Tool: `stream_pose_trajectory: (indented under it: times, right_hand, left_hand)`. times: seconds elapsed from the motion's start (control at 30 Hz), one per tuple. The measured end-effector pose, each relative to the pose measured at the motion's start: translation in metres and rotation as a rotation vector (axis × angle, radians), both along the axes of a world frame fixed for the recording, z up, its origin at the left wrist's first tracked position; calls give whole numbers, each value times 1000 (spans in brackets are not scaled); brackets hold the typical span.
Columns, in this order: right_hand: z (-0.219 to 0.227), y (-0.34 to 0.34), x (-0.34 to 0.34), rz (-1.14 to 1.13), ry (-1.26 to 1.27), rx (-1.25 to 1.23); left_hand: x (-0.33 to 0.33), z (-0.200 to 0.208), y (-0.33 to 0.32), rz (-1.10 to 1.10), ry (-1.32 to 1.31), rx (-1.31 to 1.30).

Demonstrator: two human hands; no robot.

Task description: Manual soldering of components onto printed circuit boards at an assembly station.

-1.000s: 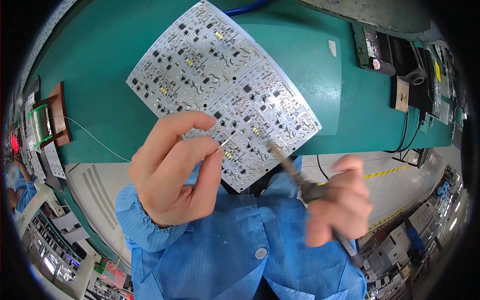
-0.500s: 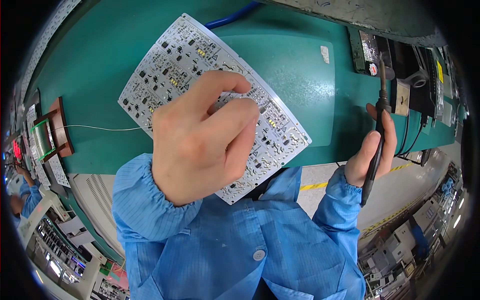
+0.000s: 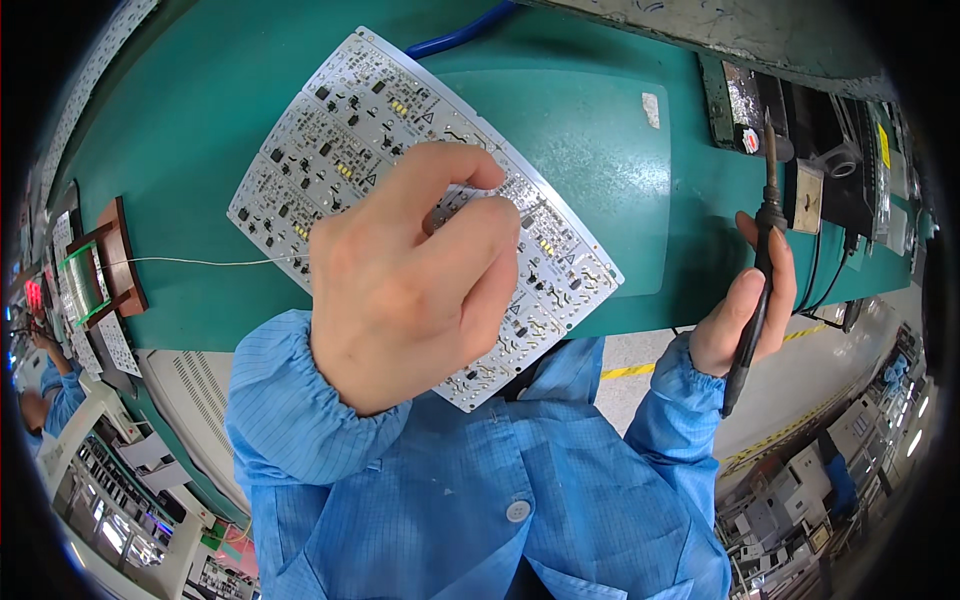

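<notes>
A whitish printed circuit board (image 3: 330,120), dense with small components, lies slanted across the green mat, its lowest corner reaching past the bench edge. Over its middle is my left hand (image 3: 405,275), fingers curled closed. Thin solder wire (image 3: 210,261) runs from a spool (image 3: 82,285) in a brown stand (image 3: 122,260) and disappears under this hand, which seems to grip it; the fingertips are hidden. Off to the right, my right hand (image 3: 738,312) is closed round the dark handle of a soldering iron (image 3: 758,280). The iron's tip points up and away, apart from the board.
A clear sheet (image 3: 600,190) lies on the mat beside the board. At the right stand a small box (image 3: 803,197) and dark equipment with cables (image 3: 810,270). A blue tube (image 3: 465,33) and a grey ledge (image 3: 720,35) border the far side. Another person's sleeve (image 3: 65,398) shows far left.
The board has turned slightly, its left corner shifting left and nearer to me. My left hand has moved a touch to the right. The soldering iron has barely moved.
</notes>
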State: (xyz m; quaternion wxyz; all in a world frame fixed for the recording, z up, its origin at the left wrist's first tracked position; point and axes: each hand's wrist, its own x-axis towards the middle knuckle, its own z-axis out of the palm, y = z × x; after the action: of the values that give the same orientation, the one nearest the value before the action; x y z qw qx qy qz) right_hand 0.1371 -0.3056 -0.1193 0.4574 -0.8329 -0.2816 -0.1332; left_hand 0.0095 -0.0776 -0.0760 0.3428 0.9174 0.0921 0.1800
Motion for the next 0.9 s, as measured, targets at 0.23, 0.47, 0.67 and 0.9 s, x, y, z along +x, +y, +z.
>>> stream_pose_trajectory:
  times: [0.23, 0.47, 0.67, 0.9]
  right_hand:
    - [0, -4, 0, 43, -25, 35]
    - [12, -3, -8, 236, 41, 169]
    - [38, 23, -10, 552, 253, 359]
    - [36, 33, 0, 657, 335, 379]
  left_hand:
    - [1, 7, -4, 41, 47, 6]
    - [-2, 8, -1, 18, 61, -40]
    - [-1, 7, 0, 13, 50, -28]
    - [0, 5, -1, 21, 40, -34]
